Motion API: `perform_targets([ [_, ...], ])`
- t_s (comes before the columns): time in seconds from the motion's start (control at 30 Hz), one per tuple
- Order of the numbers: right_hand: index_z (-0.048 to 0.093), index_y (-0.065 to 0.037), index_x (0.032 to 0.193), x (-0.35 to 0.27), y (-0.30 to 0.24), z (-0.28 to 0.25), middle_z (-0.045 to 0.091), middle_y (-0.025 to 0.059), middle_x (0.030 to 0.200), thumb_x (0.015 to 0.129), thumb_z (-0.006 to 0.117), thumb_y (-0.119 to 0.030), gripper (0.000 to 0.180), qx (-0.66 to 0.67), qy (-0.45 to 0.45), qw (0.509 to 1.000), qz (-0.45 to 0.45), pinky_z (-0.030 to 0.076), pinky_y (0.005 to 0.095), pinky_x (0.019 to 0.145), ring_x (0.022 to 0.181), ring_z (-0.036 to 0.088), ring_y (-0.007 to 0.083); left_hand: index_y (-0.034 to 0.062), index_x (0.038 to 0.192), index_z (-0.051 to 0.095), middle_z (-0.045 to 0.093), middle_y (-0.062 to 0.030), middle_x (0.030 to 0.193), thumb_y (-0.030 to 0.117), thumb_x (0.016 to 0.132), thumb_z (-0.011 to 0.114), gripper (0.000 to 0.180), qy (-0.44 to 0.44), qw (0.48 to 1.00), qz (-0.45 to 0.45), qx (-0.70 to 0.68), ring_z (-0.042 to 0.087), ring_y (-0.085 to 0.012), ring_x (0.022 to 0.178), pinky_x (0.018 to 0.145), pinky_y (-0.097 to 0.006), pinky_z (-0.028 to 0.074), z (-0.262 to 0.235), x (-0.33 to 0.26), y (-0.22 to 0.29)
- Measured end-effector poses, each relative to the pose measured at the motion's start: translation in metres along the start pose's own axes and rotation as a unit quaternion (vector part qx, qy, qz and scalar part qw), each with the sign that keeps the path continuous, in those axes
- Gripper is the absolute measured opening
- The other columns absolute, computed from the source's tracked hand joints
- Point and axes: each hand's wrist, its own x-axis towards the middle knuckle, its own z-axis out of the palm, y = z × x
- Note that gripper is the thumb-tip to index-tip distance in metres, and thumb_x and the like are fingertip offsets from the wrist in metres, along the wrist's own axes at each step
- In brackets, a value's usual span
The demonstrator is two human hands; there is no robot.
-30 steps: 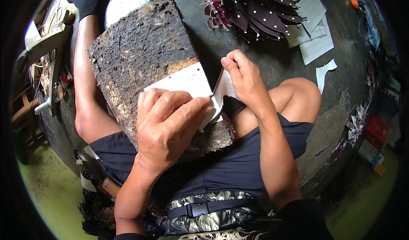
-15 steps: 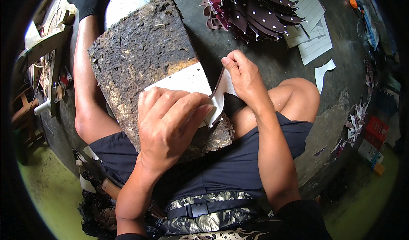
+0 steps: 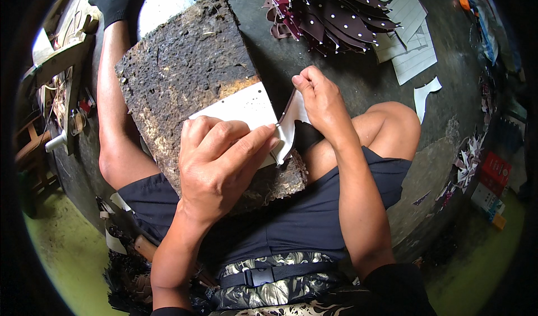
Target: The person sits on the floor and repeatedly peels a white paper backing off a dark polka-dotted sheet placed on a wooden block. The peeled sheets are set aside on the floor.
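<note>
On the dark, pitted block (image 3: 179, 63) across my lap lies a white sheet piece (image 3: 246, 105) with small dark dots. Its right part lifts off the block as a curling white flap (image 3: 287, 136) with a dark edge. My left hand (image 3: 216, 159) rests over the piece, fingers bent, index fingertip and thumb pinching at the fold where the flap begins. My right hand (image 3: 319, 97), closed, grips the flap's upper end and holds it up beyond the block's right edge. The left palm hides part of the piece.
A stack of dark polka-dot pieces (image 3: 342, 13) lies at the far right, beside lined paper sheets (image 3: 414, 61). A white scrap (image 3: 427, 97) is on the floor near my right knee. Wooden frames (image 3: 61, 69) stand at the left; scraps (image 3: 468, 162) lie at the right.
My left hand has shifted slightly, its index finger now straighter along the fold and the thumb drawn under it. The right hand stays almost still, holding the flap.
</note>
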Motion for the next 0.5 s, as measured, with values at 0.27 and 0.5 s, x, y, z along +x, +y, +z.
perform_targets([
  [0.27, 0.067, -0.001, 0.114, 0.002, 0.002, -0.003, 0.077, 0.0299, 0.105, 0.117, 0.067, -0.03, 0.03, -0.031, -0.008, 0.999, 0.029, 0.057, 0.058, 0.088, 0.102, 0.073, 0.0536, 0.0164, 0.114, 0.089, 0.072, 0.0024, 0.098, 0.018, 0.085, 0.098, 0.03, 0.003, 0.999, 0.034, 0.006, 0.063, -0.0209, 0.084, 0.075, -0.04, 0.046, 0.0, 0.005, -0.007],
  [0.5, 0.065, -0.001, 0.111, 0.006, 0.008, -0.016, 0.076, 0.0305, 0.105, 0.116, 0.067, -0.027, 0.027, -0.092, 0.059, 0.994, 0.011, 0.055, 0.061, 0.089, 0.103, 0.071, 0.0552, 0.0208, 0.116, 0.089, 0.065, 0.0024, 0.094, 0.026, 0.09, 0.094, 0.027, -0.013, 0.997, 0.046, 0.063, 0.061, -0.0209, 0.086, 0.075, -0.04, 0.048, 0.002, 0.008, -0.002],
])
